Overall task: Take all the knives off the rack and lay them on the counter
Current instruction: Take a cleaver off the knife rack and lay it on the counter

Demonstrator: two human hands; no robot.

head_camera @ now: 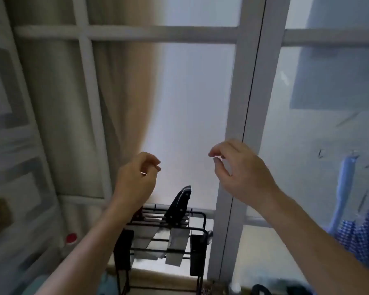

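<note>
A black wire knife rack (pixel 198 250) stands low in the middle, in front of a frosted window. A knife with a black handle (pixel 179 205) sticks up from it, its broad steel blade (pixel 175 245) hanging down inside. A second blade (pixel 149 243) hangs to its left, its handle hidden behind my left wrist. My left hand (pixel 134 179) is raised above the rack's left side, fingers loosely curled and empty. My right hand (pixel 241 169) hovers higher, to the right of the rack, fingers apart and holding nothing.
Frosted window panes with a white frame (pixel 239 99) fill the background, and a beige curtain (pixel 124 99) hangs at the left. A red-capped item (pixel 71 238) sits left of the rack. A blue checked cloth (pixel 356 235) hangs at the right. The view is blurred.
</note>
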